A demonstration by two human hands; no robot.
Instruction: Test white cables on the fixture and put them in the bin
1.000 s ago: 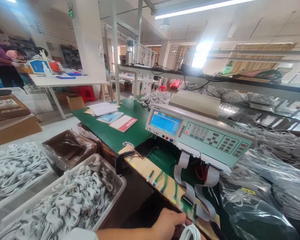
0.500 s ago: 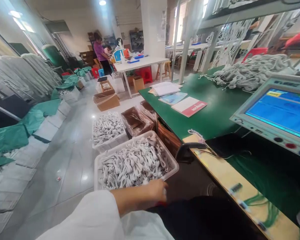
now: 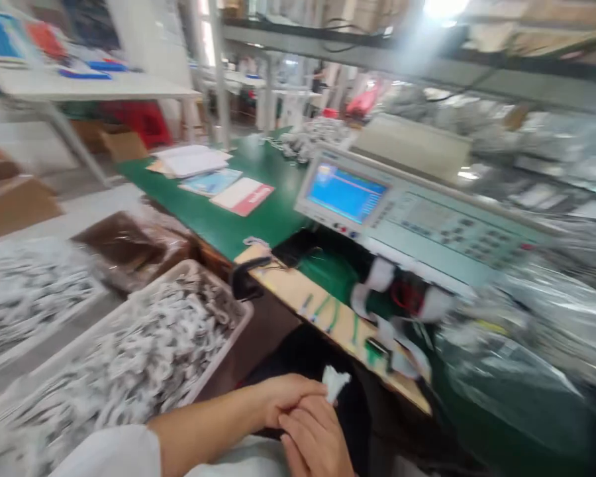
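Observation:
Low in the head view my left hand [image 3: 294, 392] and my right hand [image 3: 318, 434] are pressed together above my dark lap. A small white bundle [image 3: 334, 383] that looks like cable ends sticks up between them; blur hides its tips, and the rest lies inside the hands. My left hand's fingers are closed around its base. The right hand's fingers lie curled over the left, covering the grip. To the left of the hands is a white plastic bin [image 3: 238, 324] heaped with coiled white cables [image 3: 149, 338].
A wooden strip [image 3: 288, 285] with green wires and connectors runs along the edge of the green table [image 3: 273, 232]. On the table stand a tester [image 3: 427, 225] with a lit blue screen, papers [image 3: 193, 161] and plastic bags [image 3: 516, 371]. A second cable bin [image 3: 34, 291] is at left.
The view has swung right, showing the whole tester. My left hand has come away from beside the bin, and my right hand has come into view, joined with it at the white bundle.

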